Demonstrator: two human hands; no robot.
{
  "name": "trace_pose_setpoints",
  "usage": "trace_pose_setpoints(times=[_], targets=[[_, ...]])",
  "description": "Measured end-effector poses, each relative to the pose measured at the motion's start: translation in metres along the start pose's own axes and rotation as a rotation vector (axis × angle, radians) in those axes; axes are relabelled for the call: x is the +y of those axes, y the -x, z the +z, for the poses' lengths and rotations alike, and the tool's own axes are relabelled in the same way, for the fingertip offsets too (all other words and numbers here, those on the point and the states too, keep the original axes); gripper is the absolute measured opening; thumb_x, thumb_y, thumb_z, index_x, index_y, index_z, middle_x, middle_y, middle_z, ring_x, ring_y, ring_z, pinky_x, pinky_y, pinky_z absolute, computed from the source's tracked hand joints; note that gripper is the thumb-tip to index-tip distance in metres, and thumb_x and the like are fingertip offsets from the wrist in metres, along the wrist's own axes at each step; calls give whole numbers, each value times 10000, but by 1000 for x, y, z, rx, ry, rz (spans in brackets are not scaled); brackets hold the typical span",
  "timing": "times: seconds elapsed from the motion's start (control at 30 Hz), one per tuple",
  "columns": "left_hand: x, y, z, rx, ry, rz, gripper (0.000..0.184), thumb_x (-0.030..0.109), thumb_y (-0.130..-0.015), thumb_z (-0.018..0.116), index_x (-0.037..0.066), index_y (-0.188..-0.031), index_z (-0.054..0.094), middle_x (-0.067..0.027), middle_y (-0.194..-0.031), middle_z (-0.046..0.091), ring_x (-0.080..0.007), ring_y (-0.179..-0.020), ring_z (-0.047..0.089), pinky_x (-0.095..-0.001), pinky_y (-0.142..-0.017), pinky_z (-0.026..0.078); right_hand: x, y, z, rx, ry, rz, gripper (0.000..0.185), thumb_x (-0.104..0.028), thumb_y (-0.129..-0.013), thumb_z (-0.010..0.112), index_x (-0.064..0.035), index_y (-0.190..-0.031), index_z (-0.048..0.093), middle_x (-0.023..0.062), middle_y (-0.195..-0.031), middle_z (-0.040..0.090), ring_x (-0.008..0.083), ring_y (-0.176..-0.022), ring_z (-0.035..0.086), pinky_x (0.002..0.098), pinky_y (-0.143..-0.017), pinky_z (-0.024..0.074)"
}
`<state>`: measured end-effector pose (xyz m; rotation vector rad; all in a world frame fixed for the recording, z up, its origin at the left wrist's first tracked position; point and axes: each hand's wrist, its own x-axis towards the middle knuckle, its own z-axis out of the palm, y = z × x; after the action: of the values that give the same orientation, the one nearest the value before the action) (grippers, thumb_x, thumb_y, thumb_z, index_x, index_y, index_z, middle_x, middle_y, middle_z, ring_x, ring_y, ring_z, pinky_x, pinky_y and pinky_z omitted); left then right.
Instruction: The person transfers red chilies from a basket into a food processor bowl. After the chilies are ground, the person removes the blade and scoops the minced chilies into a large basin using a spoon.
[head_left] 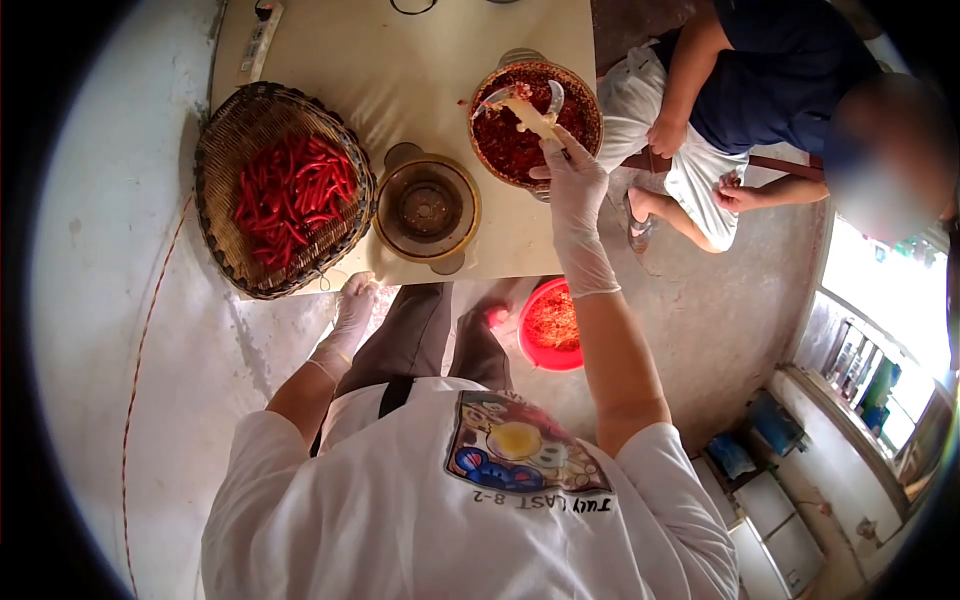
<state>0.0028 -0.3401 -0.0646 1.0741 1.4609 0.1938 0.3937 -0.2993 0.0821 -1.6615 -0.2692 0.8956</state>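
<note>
My right hand, in a thin white glove, is closed around the pale shaft of a chopper blade. Its curved metal edges extend over a round pot of chopped red chili. Bits of chili cling to the blade. My left hand, also gloved, is low by the table's near edge, close to a woven basket of whole red chilies. Its fingers are foreshortened, so their grip is unclear. Between basket and pot stands a second round container, with a ringed bottom and some residue.
A pale table carries these vessels and a power strip. On the floor by my legs is a red basin of chopped orange-red food. Another person sits at the right, close to the table. A cord runs down the left.
</note>
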Motion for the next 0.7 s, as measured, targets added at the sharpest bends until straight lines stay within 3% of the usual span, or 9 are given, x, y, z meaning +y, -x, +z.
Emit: trace_pose_setpoints(times=[0.07,0.3,0.4,0.53,0.7], targets=[[-3,1,-1,7,37,-13,271,30,-817,440,35,-1070,537,-42,-844,594,-97,-614,515,-219,-544,423,-5,3,4,2,9,30,296,-109,-822,614,6,-1094,586,75,-837,653,109,-535,598,167,-493,434],[-9,1,1,20,81,-27,268,37,-821,444,43,-1070,545,-28,-835,589,-94,-616,509,-219,-542,419,-16,-14,-24,-65,473,-10,317,-141,-836,597,-3,-1121,571,85,-836,654,95,-562,609,173,-516,445],[-8,4,1,21,98,-21,259,38,-822,448,40,-1059,550,-31,-829,586,-93,-611,504,-219,-537,415,-8,-14,-45,-106,331,-102,314,-129,-844,585,4,-1127,563,96,-850,659,89,-571,600,167,-526,446],[-9,4,2,28,101,-5,253,38,-823,450,30,-1055,550,-41,-823,588,-94,-598,500,-219,-534,415,-10,-3,-43,-114,22,-39,285,-126,-850,579,-1,-1106,574,85,-872,665,37,-501,522,138,-422,308],[4,9,4,34,99,-25,255,28,-824,446,23,-1059,547,-47,-826,593,-97,-602,512,-220,-540,424,-6,-1,-40,-76,28,-18,279,-130,-855,573,-15,-1109,576,70,-867,665,10,-490,485,139,-410,254]])
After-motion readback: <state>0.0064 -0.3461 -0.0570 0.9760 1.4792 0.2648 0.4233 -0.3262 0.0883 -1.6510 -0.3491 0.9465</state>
